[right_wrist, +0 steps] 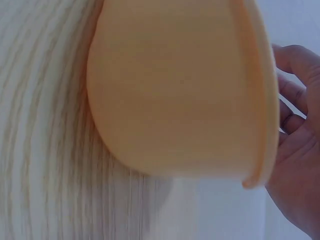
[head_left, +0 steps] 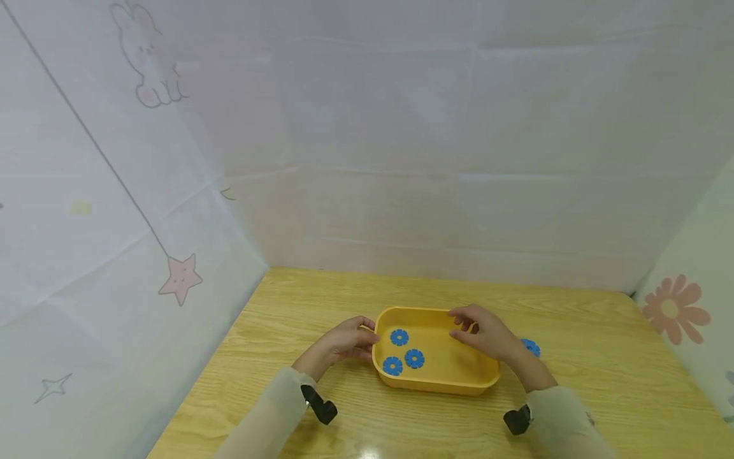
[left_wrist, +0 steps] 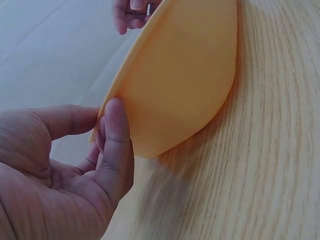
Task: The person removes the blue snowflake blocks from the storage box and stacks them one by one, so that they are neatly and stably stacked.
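A yellow plastic tray (head_left: 438, 386) with a raised rim sits on the wooden table. Three blue notched flower-shaped discs (head_left: 414, 358) lie inside it, toward the left end. My left hand (head_left: 351, 339) pinches the tray's left rim between thumb and fingers; the left wrist view shows the thumb and fingers (left_wrist: 116, 125) on either side of the edge. Over the tray's right part hovers my right hand (head_left: 482, 331), fingers loosely bent and apart, nothing visible between them. Another blue disc (head_left: 530, 347) lies on the table beyond the right wrist, partly hidden by it.
The pale wooden table (head_left: 321, 290) runs back to a hanging white cloth (head_left: 373, 159), which also closes off both sides. Printed figures, such as a pink star (head_left: 180, 279) and a flower (head_left: 676, 309), decorate the cloth. Dark wrist cameras (head_left: 518, 421) sit at both cuffs.
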Motion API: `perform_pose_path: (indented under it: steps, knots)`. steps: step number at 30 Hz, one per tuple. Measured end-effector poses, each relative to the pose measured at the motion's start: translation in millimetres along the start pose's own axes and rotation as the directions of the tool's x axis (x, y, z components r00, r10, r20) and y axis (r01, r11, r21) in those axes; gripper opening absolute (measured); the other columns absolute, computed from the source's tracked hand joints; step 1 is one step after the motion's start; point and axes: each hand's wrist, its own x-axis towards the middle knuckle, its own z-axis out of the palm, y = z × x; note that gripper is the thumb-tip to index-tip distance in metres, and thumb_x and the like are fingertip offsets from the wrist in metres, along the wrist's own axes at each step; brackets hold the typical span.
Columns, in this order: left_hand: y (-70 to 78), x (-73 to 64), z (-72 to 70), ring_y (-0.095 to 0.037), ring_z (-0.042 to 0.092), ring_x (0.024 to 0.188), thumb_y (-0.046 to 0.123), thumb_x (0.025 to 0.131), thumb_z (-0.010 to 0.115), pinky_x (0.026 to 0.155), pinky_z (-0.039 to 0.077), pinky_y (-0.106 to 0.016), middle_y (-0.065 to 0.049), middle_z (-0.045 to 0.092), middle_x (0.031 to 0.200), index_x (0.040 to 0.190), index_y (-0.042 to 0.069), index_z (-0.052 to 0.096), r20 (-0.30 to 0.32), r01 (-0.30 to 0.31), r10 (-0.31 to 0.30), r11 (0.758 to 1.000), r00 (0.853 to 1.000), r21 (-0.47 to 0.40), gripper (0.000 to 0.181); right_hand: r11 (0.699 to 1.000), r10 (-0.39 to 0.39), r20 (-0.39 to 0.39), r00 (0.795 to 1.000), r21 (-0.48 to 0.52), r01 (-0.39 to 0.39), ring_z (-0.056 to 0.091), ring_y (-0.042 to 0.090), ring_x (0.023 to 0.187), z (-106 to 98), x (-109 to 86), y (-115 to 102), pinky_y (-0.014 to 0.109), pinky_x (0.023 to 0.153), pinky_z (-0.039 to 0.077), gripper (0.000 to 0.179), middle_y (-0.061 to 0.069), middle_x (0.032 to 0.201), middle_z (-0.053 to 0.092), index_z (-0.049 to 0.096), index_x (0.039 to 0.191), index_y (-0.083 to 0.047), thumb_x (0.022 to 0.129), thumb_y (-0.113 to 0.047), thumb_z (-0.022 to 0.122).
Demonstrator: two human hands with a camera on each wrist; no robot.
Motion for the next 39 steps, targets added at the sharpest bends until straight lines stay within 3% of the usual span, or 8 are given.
perform_pose_path:
  steps: [12,20,24,31,35,39]
  knots:
    - [0.1,-0.6,-0.7,-0.019,0.064,0.075,0.006,0.095,0.066,0.069,0.061,-0.031,-0.015,0.065,0.098,0.129,-0.001,0.047,0.003,0.000,0.000,1.000,1.000,-0.005,0.039,0.998,-0.050,0.112,0.992,-0.036,0.054,0.055,0.010,0.089,32,20.0,-11,0.027,0.073,0.052,0.041,0.010,0.108,0.061,0.061,0.132,-0.006,0.098,-0.027,0.069]
    - [1.5,-1.2,-0.8,-0.019,0.064,0.076,0.007,0.095,0.068,0.071,0.061,-0.033,-0.013,0.064,0.098,0.128,0.000,0.048,0.006,0.001,-0.001,1.000,1.000,-0.002,0.039,0.998,-0.057,0.203,0.978,0.000,0.058,0.058,0.021,0.093,50,31.6,-21,0.030,0.078,0.053,0.046,0.015,0.113,0.062,0.060,0.133,-0.001,0.095,-0.025,0.072]
    - [0.9,-0.4,-1.0,-0.020,0.065,0.076,0.008,0.095,0.068,0.071,0.061,-0.033,-0.014,0.064,0.099,0.127,0.000,0.048,0.008,-0.003,0.003,1.000,1.000,0.001,0.039,0.998,-0.063,0.242,0.968,0.012,0.062,0.057,0.024,0.094,60,36.4,-22,0.032,0.081,0.053,0.049,0.015,0.113,0.061,0.059,0.134,0.000,0.093,-0.023,0.075]
    - [0.0,-0.4,-1.3,-0.019,0.065,0.076,0.008,0.096,0.067,0.073,0.062,-0.035,-0.015,0.066,0.100,0.128,-0.001,0.047,0.023,-0.015,0.015,1.000,1.000,0.007,0.039,0.997,-0.065,0.337,0.939,0.056,0.049,0.058,0.034,0.101,74,40.7,-28,0.048,0.090,0.052,0.052,0.017,0.119,0.059,0.057,0.136,0.001,0.092,-0.018,0.076]
    - [0.3,-0.9,-0.8,-0.019,0.065,0.076,0.008,0.096,0.066,0.075,0.062,-0.036,-0.014,0.065,0.099,0.129,-0.002,0.046,0.026,-0.013,0.013,1.000,1.000,0.007,0.040,0.998,-0.055,0.378,0.924,0.039,0.043,0.057,0.036,0.106,81,43.6,-29,0.045,0.092,0.052,0.053,0.016,0.123,0.059,0.058,0.136,-0.001,0.091,-0.019,0.078]
    - [0.8,-0.6,-0.6,-0.019,0.065,0.076,0.008,0.096,0.066,0.074,0.062,-0.035,-0.013,0.065,0.100,0.130,-0.002,0.046,0.023,-0.009,0.009,1.000,1.000,0.010,0.041,0.998,-0.057,0.404,0.913,-0.014,0.068,0.057,0.030,0.106,87,47.0,-29,0.039,0.092,0.051,0.051,0.012,0.120,0.060,0.061,0.134,-0.003,0.089,-0.020,0.080]
